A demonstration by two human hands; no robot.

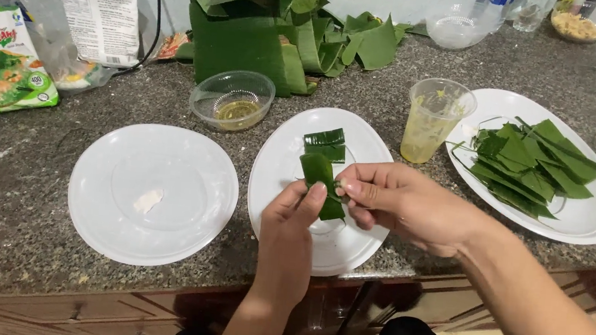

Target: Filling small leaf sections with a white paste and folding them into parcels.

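both hands pinched one folded leaf parcel: left hand closed on its lower end, right hand gripping its right edge, fingers hiding part of the fold. it hung just over the middle plate, where a second parcel lay. three white plates sat on the bench (the right plate held cut leaf strips); the left plate stayed mostly bare. one plastic cup and one small bowl stood near.
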